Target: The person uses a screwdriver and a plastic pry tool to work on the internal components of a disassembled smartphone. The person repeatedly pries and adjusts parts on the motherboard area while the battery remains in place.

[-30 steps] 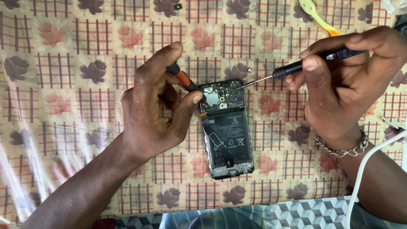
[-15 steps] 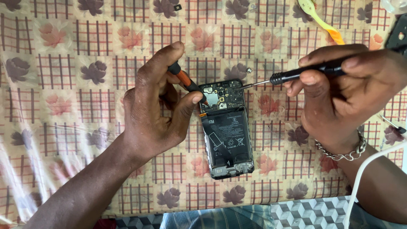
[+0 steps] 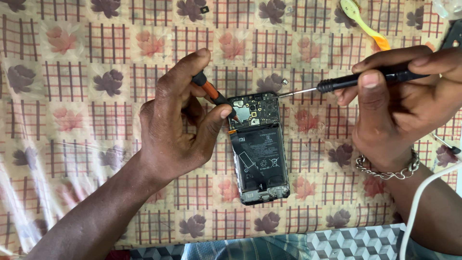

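An opened black phone [image 3: 259,147] lies back-up on the patterned cloth, its battery and circuit board exposed. My left hand [image 3: 175,118] holds an orange and black tool [image 3: 214,95] whose tip rests on the board's upper left corner, thumb pressed against the phone's left edge. My right hand [image 3: 402,103] grips a black screwdriver [image 3: 356,81]; its thin metal shaft points left, with the tip just above the phone's top right corner. A chain bracelet [image 3: 387,169] is on the right wrist.
A floral checked cloth [image 3: 86,62] covers the work surface. A yellow-green and orange tool [image 3: 363,24] lies at the top right. A tiny dark part [image 3: 204,9] sits near the top edge. A white cable [image 3: 423,207] curves at the lower right.
My right hand has drifted right and slightly up with the screwdriver, drawing its tip off the board to the top right corner. The left hand and phone have stayed put.
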